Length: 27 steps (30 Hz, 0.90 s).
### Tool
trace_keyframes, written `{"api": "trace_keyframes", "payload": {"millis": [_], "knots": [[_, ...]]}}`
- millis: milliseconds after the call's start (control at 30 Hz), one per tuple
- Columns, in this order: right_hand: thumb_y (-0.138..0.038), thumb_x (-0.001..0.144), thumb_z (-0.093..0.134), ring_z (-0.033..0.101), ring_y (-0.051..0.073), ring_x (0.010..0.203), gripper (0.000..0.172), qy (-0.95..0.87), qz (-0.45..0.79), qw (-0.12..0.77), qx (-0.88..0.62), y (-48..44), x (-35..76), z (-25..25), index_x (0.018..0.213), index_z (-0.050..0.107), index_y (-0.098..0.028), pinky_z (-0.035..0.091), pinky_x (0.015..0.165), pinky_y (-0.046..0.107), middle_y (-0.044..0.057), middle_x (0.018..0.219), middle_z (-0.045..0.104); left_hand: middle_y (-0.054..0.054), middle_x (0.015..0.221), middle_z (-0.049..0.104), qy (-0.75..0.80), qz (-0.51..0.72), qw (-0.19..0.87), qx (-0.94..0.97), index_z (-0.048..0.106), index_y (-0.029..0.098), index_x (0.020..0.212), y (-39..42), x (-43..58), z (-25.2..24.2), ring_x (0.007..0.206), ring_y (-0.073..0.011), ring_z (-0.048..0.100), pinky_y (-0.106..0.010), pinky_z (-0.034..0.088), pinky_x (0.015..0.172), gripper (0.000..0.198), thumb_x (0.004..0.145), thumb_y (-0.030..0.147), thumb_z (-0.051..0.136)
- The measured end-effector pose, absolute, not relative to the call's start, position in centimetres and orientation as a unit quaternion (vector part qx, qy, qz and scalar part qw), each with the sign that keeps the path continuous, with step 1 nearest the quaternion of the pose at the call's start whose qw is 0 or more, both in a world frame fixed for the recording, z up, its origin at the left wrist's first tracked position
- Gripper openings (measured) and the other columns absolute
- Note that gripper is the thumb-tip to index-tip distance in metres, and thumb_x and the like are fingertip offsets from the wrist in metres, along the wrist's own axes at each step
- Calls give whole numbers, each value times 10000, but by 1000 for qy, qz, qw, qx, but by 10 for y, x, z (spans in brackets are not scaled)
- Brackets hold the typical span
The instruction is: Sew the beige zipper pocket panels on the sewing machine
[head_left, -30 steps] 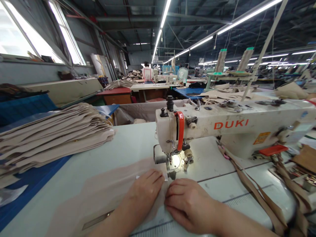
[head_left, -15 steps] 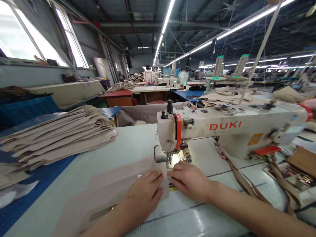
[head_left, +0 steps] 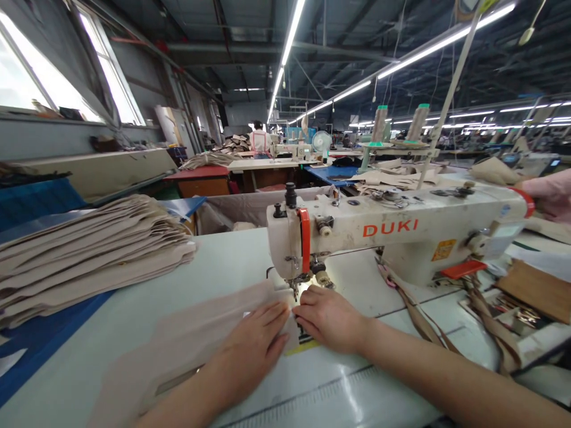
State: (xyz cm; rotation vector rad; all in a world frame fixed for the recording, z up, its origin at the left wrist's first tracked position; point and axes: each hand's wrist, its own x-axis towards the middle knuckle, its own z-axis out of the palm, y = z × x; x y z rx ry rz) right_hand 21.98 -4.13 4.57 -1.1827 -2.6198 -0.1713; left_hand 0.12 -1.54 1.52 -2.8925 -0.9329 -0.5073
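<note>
A thin beige fabric panel [head_left: 200, 333] lies flat on the sewing table, its right end at the needle of a white sewing machine [head_left: 339, 223] marked DUKI. My left hand [head_left: 256, 336] rests flat on the panel's right part, fingers stretched toward the needle. Just right of the needle, my right hand [head_left: 330, 318] has its fingers bent and pressed together at the panel's edge. Its fingertips nearly meet those of my left hand. The needle area is lit and partly covered by my fingers.
A tall stack of beige fabric pieces [head_left: 102, 249] lies at the left. Brown straps [head_left: 419, 309] and a tray with metal parts [head_left: 524, 321] are right of the machine. Thread cones [head_left: 379, 125] stand behind. Another person's hand [head_left: 551, 196] is at the far right.
The panel's right end and both hands have shifted slightly toward the needle. My view has turned a little to the right, and the other person's hand shows more.
</note>
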Motion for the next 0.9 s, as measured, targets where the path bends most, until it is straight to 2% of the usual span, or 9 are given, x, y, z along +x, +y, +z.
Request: {"api": "trace_keyframes", "payload": {"millis": [133, 500, 667, 900], "knots": [[-168, 963, 521, 570, 202, 846, 166, -894, -67, 144, -420, -37, 224, 40, 925, 681, -148, 440, 794, 302, 71, 860, 661, -103, 1291, 666, -295, -159, 39, -941, 608, 173, 1317, -4, 5, 13, 1163, -251, 638, -407, 542, 982, 416, 961, 332, 462], [-168, 955, 529, 547, 184, 779, 166, -884, -79, 152, -434, -36, 226, 37, 870, 670, -149, 402, 736, 291, 61, 830, 644, -114, 1234, 694, -255, -199, 76, -943, 623, 150, 1274, 4, 12, 15, 1109, -256, 669, -412, 567, 943, 383, 967, 277, 433], [-177, 970, 511, 547, 179, 769, 186, -877, -76, 154, -450, -36, 225, 36, 872, 668, -159, 389, 720, 287, 50, 826, 640, -96, 1266, 679, -249, -223, 57, -941, 617, 180, 1280, 10, 12, 8, 1137, -246, 653, -395, 555, 968, 371, 963, 274, 449], [-166, 968, 508, 546, 178, 757, 184, -874, -71, 156, -454, -35, 225, 36, 881, 669, -156, 386, 713, 285, 53, 833, 636, -106, 1243, 688, -239, -230, 62, -942, 624, 153, 1267, 11, 13, 7, 1120, -248, 659, -407, 552, 974, 365, 960, 258, 455]]}}
